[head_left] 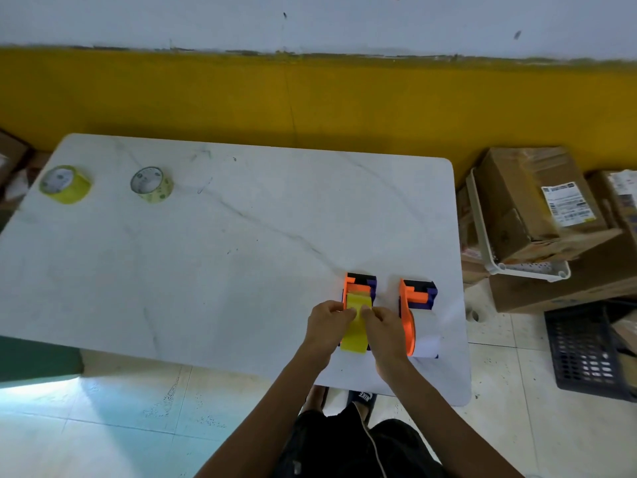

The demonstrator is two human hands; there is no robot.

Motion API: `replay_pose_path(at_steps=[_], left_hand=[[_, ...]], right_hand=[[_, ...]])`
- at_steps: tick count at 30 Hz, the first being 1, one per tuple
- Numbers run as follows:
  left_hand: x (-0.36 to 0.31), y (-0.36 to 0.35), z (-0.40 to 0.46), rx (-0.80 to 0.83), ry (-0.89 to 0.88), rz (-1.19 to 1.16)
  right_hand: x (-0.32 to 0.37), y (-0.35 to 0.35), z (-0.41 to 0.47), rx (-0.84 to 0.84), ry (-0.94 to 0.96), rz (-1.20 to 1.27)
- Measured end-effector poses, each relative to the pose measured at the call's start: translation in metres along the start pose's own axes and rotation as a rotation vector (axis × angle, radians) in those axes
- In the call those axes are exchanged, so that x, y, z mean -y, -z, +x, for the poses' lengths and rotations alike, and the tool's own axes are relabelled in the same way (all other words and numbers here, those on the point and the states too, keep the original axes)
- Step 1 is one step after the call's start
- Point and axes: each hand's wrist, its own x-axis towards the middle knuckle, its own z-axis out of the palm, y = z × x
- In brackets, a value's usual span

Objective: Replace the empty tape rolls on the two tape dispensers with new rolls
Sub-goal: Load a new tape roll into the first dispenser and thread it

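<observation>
Two orange, black and purple tape dispensers stand side by side near the table's front right. The left dispenser carries a yellow tape roll. My left hand and my right hand pinch the roll's loose yellow end from both sides over the dispenser. The right dispenser holds a pale roll, and neither hand touches it. Far off at the table's back left lie a yellow roll and a thinner, paler roll.
The white marble-patterned table has a rounded front right corner. On the floor to the right are cardboard boxes, a white basket and a dark crate. A yellow wall band runs behind.
</observation>
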Motion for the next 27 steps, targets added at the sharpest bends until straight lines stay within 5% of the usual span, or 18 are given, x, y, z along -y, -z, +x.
replay_pose_path(at_steps=[3, 5, 9, 13, 27], left_hand=[[0.003, 0.001, 0.005, -0.017, -0.027, 0.071], [0.005, 0.001, 0.008, -0.025, -0.040, 0.097], [0.007, 0.003, 0.009, -0.036, -0.082, 0.129], [0.010, 0.004, 0.011, -0.016, -0.119, 0.150], [0.006, 0.001, 0.004, -0.109, -0.173, 0.315]], right_hand=[[0.015, 0.009, 0.024, -0.047, 0.183, -0.231], [0.033, 0.015, 0.045, 0.075, 0.311, -0.470], [0.053, 0.016, 0.080, 0.400, 0.296, -0.842], [0.067, 0.011, 0.092, 0.599, 0.254, -0.941], [0.055, 0.005, 0.123, 0.559, 0.541, -1.269]])
